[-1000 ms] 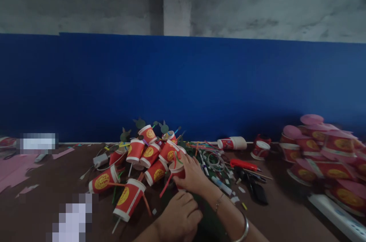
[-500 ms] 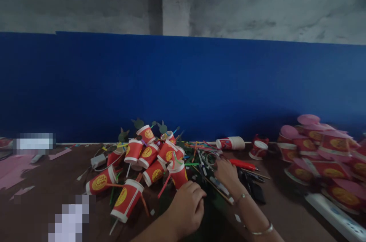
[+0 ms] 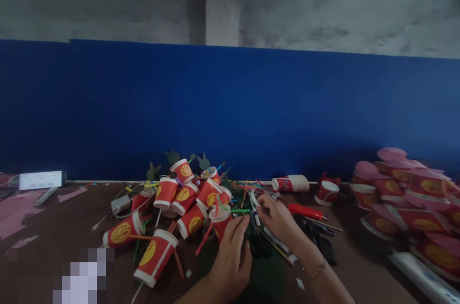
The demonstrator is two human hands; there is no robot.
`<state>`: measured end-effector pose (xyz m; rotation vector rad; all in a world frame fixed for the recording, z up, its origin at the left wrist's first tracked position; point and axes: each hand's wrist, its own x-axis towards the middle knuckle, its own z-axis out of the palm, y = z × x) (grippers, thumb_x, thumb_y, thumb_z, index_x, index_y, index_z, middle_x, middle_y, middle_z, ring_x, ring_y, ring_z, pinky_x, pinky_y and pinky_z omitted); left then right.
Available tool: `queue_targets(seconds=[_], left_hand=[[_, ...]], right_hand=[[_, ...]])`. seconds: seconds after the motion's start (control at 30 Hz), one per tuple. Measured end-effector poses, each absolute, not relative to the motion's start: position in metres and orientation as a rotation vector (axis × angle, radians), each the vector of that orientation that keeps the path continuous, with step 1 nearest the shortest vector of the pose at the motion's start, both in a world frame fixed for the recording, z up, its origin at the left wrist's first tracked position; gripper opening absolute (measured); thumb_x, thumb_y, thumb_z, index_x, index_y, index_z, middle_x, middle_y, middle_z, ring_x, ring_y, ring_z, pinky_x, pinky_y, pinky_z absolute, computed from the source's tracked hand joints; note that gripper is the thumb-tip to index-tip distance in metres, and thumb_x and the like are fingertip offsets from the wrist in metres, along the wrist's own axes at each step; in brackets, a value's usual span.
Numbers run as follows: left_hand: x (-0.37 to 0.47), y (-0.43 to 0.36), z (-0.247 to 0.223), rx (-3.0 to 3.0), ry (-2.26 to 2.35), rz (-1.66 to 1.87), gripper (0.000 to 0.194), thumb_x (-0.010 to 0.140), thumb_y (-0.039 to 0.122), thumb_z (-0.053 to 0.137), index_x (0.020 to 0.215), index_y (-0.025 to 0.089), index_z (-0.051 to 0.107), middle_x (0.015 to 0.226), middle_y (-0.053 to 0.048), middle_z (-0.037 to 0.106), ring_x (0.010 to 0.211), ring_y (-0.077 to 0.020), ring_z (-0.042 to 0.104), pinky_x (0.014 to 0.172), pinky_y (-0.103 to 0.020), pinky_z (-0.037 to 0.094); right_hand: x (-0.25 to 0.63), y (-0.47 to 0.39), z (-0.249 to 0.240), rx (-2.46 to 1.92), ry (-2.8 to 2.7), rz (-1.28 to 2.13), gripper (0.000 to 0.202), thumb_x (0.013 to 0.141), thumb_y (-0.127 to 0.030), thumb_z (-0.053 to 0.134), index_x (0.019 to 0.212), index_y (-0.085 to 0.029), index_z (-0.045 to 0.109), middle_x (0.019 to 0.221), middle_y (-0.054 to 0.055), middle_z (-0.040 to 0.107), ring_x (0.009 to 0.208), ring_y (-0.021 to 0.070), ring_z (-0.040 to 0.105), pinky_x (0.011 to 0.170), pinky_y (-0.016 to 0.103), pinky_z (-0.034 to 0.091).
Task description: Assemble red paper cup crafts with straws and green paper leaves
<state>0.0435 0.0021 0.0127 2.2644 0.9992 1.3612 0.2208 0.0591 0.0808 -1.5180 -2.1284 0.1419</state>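
My left hand (image 3: 232, 256) is open, its fingers stretched out together and the thumb apart. It is just in front of a red paper cup (image 3: 220, 222) with a white rim and coloured strips. My right hand (image 3: 276, 213) has its fingers curled at the edge of a white loop (image 3: 254, 197), perhaps cable or tape; what is between the fingertips is hidden. Pens (image 3: 256, 216) and dark-handled scissors (image 3: 260, 245) lie between the hands. Left of my hands is a heap of red cups (image 3: 183, 197) with yellow emblems, straws and dark green paper shapes.
Red cups with pink paper discs (image 3: 426, 181) are piled at the right, beside a white power strip (image 3: 424, 275). A red-handled tool (image 3: 305, 211) and stacked cups (image 3: 291, 183) lie behind my right arm. Pink paper (image 3: 17, 210) and a lit phone (image 3: 40, 180) are far left.
My left hand has uncurled its fingers. My right hand has shifted slightly left, with its fingertips now at the white loop. The view has tilted a little.
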Motion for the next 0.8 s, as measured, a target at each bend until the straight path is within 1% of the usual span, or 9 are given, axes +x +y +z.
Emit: queue_targets(seconds=[0.1, 0.17, 0.27, 0.43, 0.57, 0.63, 0.7, 0.8], left_hand=[[0.043, 0.005, 0.012, 2.216, 1.047, 1.42, 0.065, 0.087, 0.005, 0.037, 0.147, 0.023, 0.017, 0.148, -0.012, 0.031, 0.139, -0.0246, 0.024, 0.11, -0.045, 0.032], [0.043, 0.007, 0.014, 2.172, 1.064, 1.455, 0.069, 0.087, 0.006, 0.038, 0.148, 0.024, 0.012, 0.152, -0.011, 0.025, 0.141, -0.0253, 0.018, 0.111, -0.046, 0.03], [0.041, 0.011, 0.018, 2.131, 1.055, 1.473, 0.069, 0.088, 0.008, 0.039, 0.148, 0.026, 0.013, 0.153, -0.009, 0.023, 0.142, -0.0259, 0.017, 0.111, -0.047, 0.029], [0.037, 0.016, 0.022, 2.141, 0.975, 1.478, 0.062, 0.087, 0.009, 0.043, 0.145, 0.025, 0.026, 0.147, -0.01, 0.036, 0.137, -0.0246, 0.03, 0.11, -0.046, 0.033], [0.036, 0.017, 0.027, 2.099, 0.956, 1.555, 0.054, 0.086, 0.007, 0.043, 0.138, 0.022, 0.039, 0.139, -0.012, 0.047, 0.131, -0.0237, 0.041, 0.107, -0.044, 0.037], [0.036, 0.017, 0.031, 2.043, 0.944, 1.6, 0.047, 0.085, 0.007, 0.043, 0.13, 0.02, 0.047, 0.133, -0.013, 0.053, 0.125, -0.0237, 0.047, 0.104, -0.044, 0.04], [0.037, 0.017, 0.037, 1.947, 0.953, 1.629, 0.035, 0.085, 0.009, 0.044, 0.117, 0.019, 0.056, 0.125, -0.013, 0.058, 0.119, -0.0242, 0.052, 0.1, -0.044, 0.043], [0.038, 0.017, 0.046, 1.769, 0.977, 1.639, 0.017, 0.085, 0.015, 0.048, 0.095, 0.018, 0.061, 0.115, -0.013, 0.062, 0.11, -0.0248, 0.058, 0.093, -0.042, 0.047]], right_hand=[[0.206, 0.043, 0.093, -1.39, -2.145, 0.252, 0.006, 0.085, -0.02, 0.042, 0.081, -0.021, 0.047, 0.059, -0.003, 0.054, 0.055, 0.0149, 0.051, 0.054, 0.024, 0.031], [0.199, 0.034, 0.1, -1.35, -2.161, 0.336, 0.006, 0.086, -0.019, 0.042, 0.083, -0.021, 0.046, 0.061, -0.002, 0.056, 0.055, 0.0146, 0.052, 0.053, 0.023, 0.032], [0.191, 0.026, 0.105, -1.301, -2.201, 0.385, 0.007, 0.086, -0.018, 0.042, 0.082, -0.021, 0.045, 0.065, -0.001, 0.057, 0.057, 0.0144, 0.053, 0.054, 0.023, 0.033], [0.188, 0.023, 0.103, -1.28, -2.223, 0.305, 0.008, 0.087, -0.018, 0.041, 0.082, -0.021, 0.046, 0.066, 0.0, 0.057, 0.059, 0.0151, 0.052, 0.056, 0.025, 0.034], [0.189, 0.024, 0.1, -1.289, -2.235, 0.28, 0.009, 0.087, -0.017, 0.041, 0.082, -0.021, 0.047, 0.065, 0.0, 0.057, 0.058, 0.0151, 0.051, 0.056, 0.025, 0.033], [0.19, 0.024, 0.101, -1.285, -2.24, 0.277, 0.009, 0.087, -0.017, 0.041, 0.082, -0.021, 0.047, 0.065, -0.001, 0.056, 0.058, 0.0148, 0.051, 0.056, 0.025, 0.033], [0.19, 0.023, 0.101, -1.294, -2.247, 0.27, 0.009, 0.087, -0.016, 0.041, 0.082, -0.021, 0.047, 0.065, -0.001, 0.056, 0.057, 0.0149, 0.05, 0.055, 0.025, 0.033], [0.19, 0.022, 0.102, -1.314, -2.249, 0.262, 0.009, 0.087, -0.016, 0.041, 0.084, -0.021, 0.048, 0.067, 0.0, 0.057, 0.061, 0.016, 0.052, 0.058, 0.026, 0.034]])
